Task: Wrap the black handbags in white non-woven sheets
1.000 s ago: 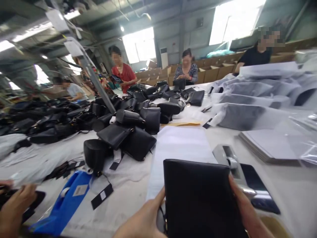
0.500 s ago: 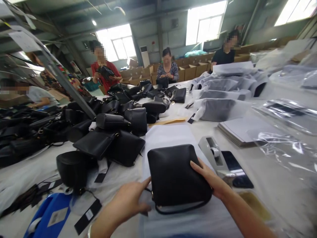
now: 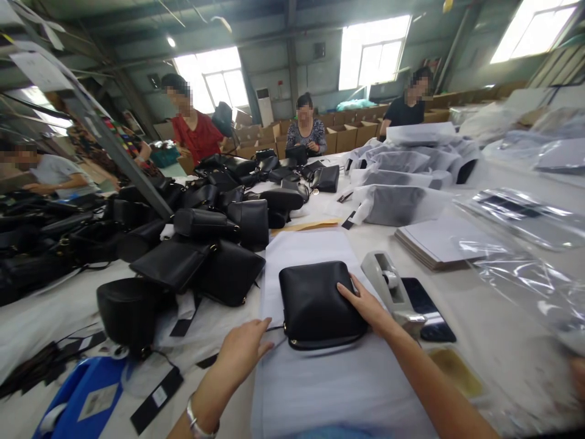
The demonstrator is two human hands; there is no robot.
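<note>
A black bag (image 3: 320,302) lies on white sheets (image 3: 315,390) in front of me. On its right side rests my right hand (image 3: 365,302), the thumb over the top face and the other fingers hidden behind the edge. My left hand (image 3: 244,347) is just left of the bag, thumb and forefinger apart, near a thin dark cord that runs from the bag's lower left corner. A small gold-coloured fitting shows at that corner.
Black bags (image 3: 169,262) are heaped to the left. A tape dispenser (image 3: 388,286) and a phone (image 3: 429,311) lie right of the sheets, with stacked boards (image 3: 434,241) beyond. A blue dispenser (image 3: 82,396) is at lower left. Several people work across the table.
The bag has moved slightly away from me and sits flatter, its strap now mostly out of sight. My left hand has moved away from its edge. The person in red has turned aside.
</note>
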